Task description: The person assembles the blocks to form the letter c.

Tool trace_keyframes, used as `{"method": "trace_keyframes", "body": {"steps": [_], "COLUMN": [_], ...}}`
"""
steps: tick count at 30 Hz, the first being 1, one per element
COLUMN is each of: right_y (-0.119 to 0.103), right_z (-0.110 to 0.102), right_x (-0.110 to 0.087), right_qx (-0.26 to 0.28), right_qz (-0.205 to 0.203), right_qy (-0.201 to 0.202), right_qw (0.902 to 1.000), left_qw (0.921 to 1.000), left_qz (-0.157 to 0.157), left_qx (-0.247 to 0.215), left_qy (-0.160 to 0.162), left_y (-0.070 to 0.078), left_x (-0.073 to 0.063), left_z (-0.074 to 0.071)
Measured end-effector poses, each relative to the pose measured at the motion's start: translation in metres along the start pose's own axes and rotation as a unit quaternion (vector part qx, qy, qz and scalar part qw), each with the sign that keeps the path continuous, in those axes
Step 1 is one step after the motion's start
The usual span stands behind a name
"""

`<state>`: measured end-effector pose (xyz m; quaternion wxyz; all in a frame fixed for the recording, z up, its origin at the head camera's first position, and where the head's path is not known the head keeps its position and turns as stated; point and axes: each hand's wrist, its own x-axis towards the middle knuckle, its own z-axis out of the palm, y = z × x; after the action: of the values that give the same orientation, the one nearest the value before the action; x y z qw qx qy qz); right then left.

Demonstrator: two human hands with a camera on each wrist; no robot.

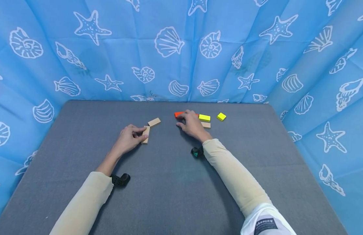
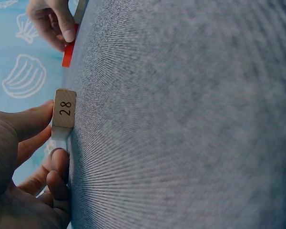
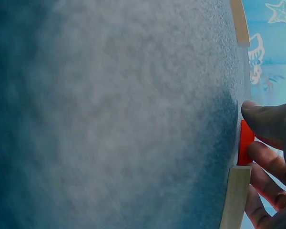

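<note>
My left hand pinches a plain wooden block between thumb and fingers. In the left wrist view, the end of this wooden block carries the number 28. Its far end lies close to a second wooden block, set at an angle. Over a red block is my right hand, covering much of it. In the right wrist view, bent fingertips meet the red block, while the thumb stands out past its end. Another wooden block lies beside those fingers.
Right of my right hand, a yellow block lies behind a wooden block. Another yellow block sits farther right. The grey table ends at a blue shell-patterned curtain, which hangs along the back and both sides.
</note>
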<state>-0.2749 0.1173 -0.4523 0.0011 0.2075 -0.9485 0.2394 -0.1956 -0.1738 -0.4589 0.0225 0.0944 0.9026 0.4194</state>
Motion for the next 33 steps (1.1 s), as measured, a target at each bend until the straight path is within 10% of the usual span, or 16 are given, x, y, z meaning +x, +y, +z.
{"method": "trace_keyframes", "body": {"steps": [33], "right_y": [0.036], "right_z": [-0.025], "right_x": [-0.013], "right_qx": [0.047], "right_qz": [0.001], "right_qy": [-0.049], "right_qw": [0.9977], "left_qw": [1.0000], "left_qz": [-0.007], "left_qx": [-0.005], "left_qy": [-0.004], "left_y": [0.000], "left_x": [0.001], "left_z": [0.000]}}
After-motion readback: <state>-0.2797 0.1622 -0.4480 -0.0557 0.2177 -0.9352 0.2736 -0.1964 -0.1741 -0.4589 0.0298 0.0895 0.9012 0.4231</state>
